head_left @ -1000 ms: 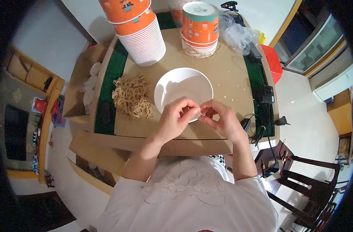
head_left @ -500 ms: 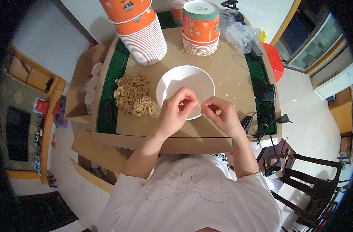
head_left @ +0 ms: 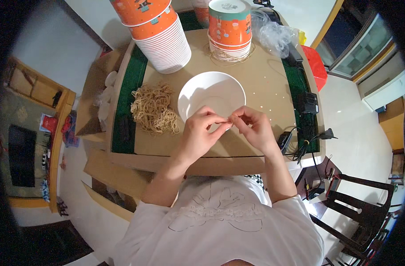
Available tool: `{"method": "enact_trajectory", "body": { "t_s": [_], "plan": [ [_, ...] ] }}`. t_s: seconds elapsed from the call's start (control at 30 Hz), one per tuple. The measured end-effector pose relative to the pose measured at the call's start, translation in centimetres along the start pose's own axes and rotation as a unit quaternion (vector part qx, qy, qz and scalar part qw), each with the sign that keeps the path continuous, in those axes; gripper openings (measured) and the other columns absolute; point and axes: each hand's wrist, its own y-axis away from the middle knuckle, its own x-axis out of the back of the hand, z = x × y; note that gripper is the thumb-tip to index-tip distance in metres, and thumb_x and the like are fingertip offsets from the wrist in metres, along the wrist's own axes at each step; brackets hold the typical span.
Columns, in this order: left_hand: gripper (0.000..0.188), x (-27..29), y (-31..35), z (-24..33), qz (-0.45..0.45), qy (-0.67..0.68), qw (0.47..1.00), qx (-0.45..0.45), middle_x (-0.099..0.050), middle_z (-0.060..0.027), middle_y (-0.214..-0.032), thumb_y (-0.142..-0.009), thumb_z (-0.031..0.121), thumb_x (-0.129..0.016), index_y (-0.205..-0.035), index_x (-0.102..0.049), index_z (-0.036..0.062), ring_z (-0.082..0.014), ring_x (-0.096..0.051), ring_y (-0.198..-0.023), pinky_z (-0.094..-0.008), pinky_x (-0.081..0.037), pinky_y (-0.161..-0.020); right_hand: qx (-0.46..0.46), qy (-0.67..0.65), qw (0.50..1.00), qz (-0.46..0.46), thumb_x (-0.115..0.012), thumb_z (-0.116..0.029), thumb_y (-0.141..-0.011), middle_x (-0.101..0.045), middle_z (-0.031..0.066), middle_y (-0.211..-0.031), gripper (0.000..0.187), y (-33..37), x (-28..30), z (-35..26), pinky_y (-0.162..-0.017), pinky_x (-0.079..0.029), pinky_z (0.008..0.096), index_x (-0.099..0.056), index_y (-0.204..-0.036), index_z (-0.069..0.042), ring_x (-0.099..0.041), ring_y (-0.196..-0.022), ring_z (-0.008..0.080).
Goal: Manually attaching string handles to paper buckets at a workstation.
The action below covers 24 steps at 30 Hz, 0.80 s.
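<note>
Over the near rim of a white paper bucket [head_left: 202, 95], which stands with its mouth up, my two hands meet at the fingertips. My left hand [head_left: 204, 133] is closed in a pinch of thumb and forefinger. My right hand [head_left: 254, 128] pinches close against it. Whatever lies between the fingertips is too small to make out. To the left of the bucket is a loose tangle of tan string [head_left: 153, 108]. Several tiny white bits [head_left: 262, 106] are scattered on the cardboard to its right.
A tall stack of orange-and-white paper buckets [head_left: 164, 46] stands at the back left. Another orange stack [head_left: 230, 31], upside down with string around its base, stands behind the white bucket. Crumpled clear plastic [head_left: 273, 37], a black adapter [head_left: 308, 103] and cables line the table's right side.
My hands have come together, so the fingertips that were slightly apart now touch. The left fingers have straightened and lowered a little. The whole view has shifted slightly.
</note>
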Motion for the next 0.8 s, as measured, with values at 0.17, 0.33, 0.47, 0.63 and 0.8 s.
{"method": "enact_trajectory", "body": {
  "t_s": [0.17, 0.33, 0.47, 0.63, 0.8],
  "plan": [
    [0.012, -0.6, 0.1, 0.0, 0.003, -0.030, 0.999, 0.031, -0.058, -0.0066, -0.077, -0.076, 0.012, -0.072, -0.084, -0.069, 0.0050, -0.0208, -0.058, -0.063, -0.0321, -0.046, -0.057, 0.010, 0.003, 1.000, 0.009, -0.058, -0.005, -0.089, -0.063, 0.0005, -0.078, 0.007, 0.1, -0.2, 0.5, -0.060, -0.043, 0.0183, -0.061, -0.090, 0.001, -0.055, -0.069, 0.0043],
    [0.007, -1.1, 0.2, -0.1, 0.028, -0.040, 0.998, 0.033, -0.058, -0.0065, -0.077, -0.075, 0.008, -0.070, -0.079, -0.065, 0.0044, -0.0228, -0.060, -0.066, -0.0331, -0.046, -0.059, 0.046, 0.033, 0.998, 0.026, -0.059, -0.005, -0.089, -0.060, -0.0012, -0.078, 0.005, 0.3, -0.3, 1.1, -0.059, -0.042, 0.0177, -0.061, -0.091, -0.001, -0.054, -0.069, 0.0037],
    [0.007, -0.6, 0.2, 0.3, 0.007, -0.008, 0.998, 0.062, -0.058, -0.0061, -0.077, -0.075, 0.007, -0.069, -0.077, -0.062, 0.0042, -0.0230, -0.060, -0.065, -0.0325, -0.046, -0.058, 0.009, 0.028, 0.999, 0.030, -0.059, -0.005, -0.089, -0.060, -0.0015, -0.078, 0.004, 0.2, -0.1, 0.8, -0.057, -0.041, 0.0174, -0.060, -0.090, -0.001, -0.052, -0.067, 0.0031],
    [0.010, -0.7, 0.3, 0.2, 0.001, -0.063, 0.997, 0.055, -0.059, -0.0073, -0.081, -0.077, 0.011, -0.070, -0.083, -0.067, 0.0045, -0.0241, -0.060, -0.066, -0.0319, -0.046, -0.060, -0.002, 0.023, 0.999, 0.028, -0.060, -0.006, -0.089, -0.059, -0.0018, -0.077, 0.005, 0.2, -0.1, 0.9, -0.055, -0.039, 0.0174, -0.061, -0.090, -0.001, -0.051, -0.065, 0.0031],
    [0.011, -1.2, 0.1, -0.3, 0.006, -0.047, 0.996, 0.077, -0.060, -0.0082, -0.079, -0.078, 0.013, -0.069, -0.085, -0.068, 0.0044, -0.0243, -0.060, -0.067, -0.0321, -0.046, -0.061, 0.014, 0.007, 0.999, 0.036, -0.059, -0.004, -0.088, -0.060, 0.0008, -0.083, 0.006, 0.3, -0.4, 1.1, -0.056, -0.041, 0.0178, -0.063, -0.090, 0.000, -0.053, -0.069, 0.0040]
  ]
}}
